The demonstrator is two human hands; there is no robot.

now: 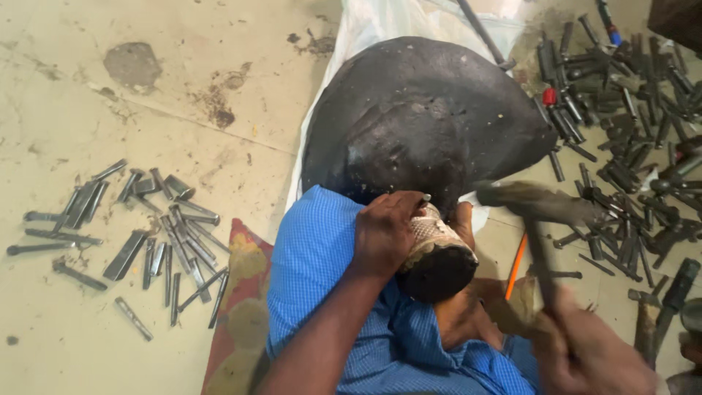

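Observation:
My left hand (387,232) grips a small embossed metal piece (436,232) set on a dark rounded lump (440,272) that rests on my lap, which is covered by blue checked cloth (322,278). A thin punch tip shows by my fingers at the piece's top edge. In my right hand (585,351), low at the right, is a hammer (537,203); its head hangs blurred just to the right of the piece. Behind the piece lies a big black dome-shaped mass (424,110) on a white sack.
Several steel chisels and punches (146,234) lie scattered on the concrete floor to the left. A denser pile of dark punches (621,132) covers the floor at the right. An orange pencil (516,265) lies near my knee. A patterned mat edge (241,307) is under me.

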